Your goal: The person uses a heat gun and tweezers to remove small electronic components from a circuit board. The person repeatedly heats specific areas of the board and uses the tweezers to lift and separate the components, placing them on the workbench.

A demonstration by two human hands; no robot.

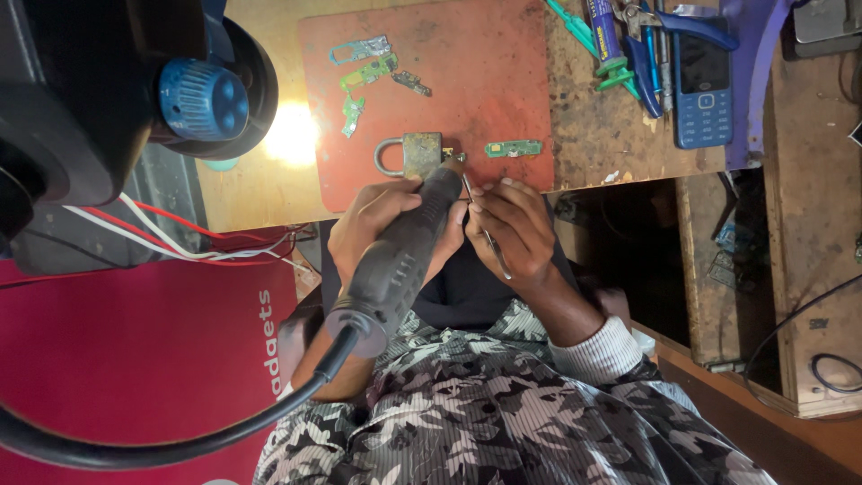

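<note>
Both my hands work at the bench's near edge: my left hand (377,220) grips a grey rotary tool (401,256), tip meeting the padlock (415,154). My right hand (512,229) pinches tweezers (485,229), steadying a small part.

Light source: you see a bright warm glare spot (292,135) on the bench, upper left of centre.
Exposure: mat evenly lit; lower frame dimmer.
Focus: dark microscope body (99,99), upper left, looks soft.
Shadows: deep under the bench, right.

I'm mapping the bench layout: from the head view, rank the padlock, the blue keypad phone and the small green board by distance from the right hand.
1. Small green board, just above the right hand.
2. Padlock, up-left.
3. Blue keypad phone, far upper right.
</note>
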